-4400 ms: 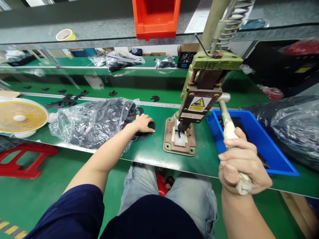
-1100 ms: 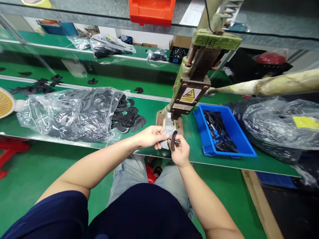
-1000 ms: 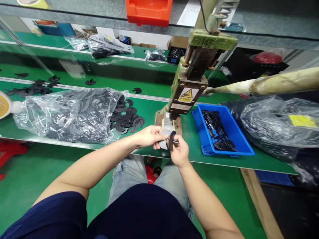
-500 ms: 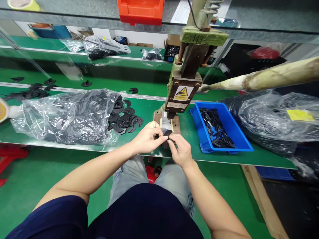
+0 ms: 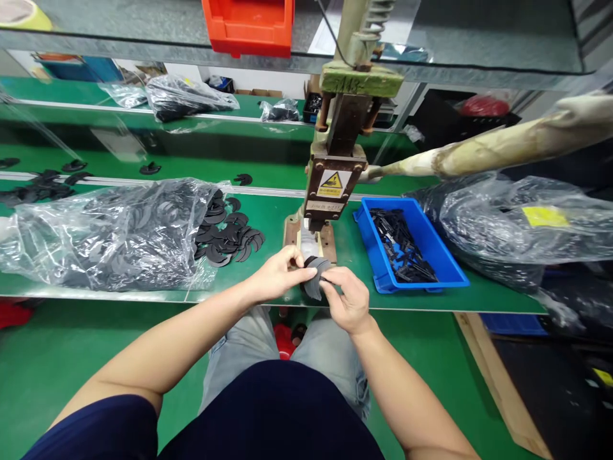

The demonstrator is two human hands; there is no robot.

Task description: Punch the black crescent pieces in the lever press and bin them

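Observation:
Between my two hands is a dark grey, curved plastic piece, held just in front of the base of a lever press. My left hand pinches its left edge between thumb and fingers. On the right side, my right hand closes thumb and forefinger on the same piece. Whether a smaller part sits under the right fingertips cannot be made out. A pile of similar black crescent pieces spills from a clear plastic bag on the left.
Right of the press stands a blue bin of small black parts. Behind it lies a large filled plastic bag. The press's long handle reaches out to the right. Overhead, a metal shelf carries an orange bin.
The curved piece has turned so that its broad grey face now shows, and it sits slightly nearer my body. Both hands keep hold of it. The whole view has shifted a little.

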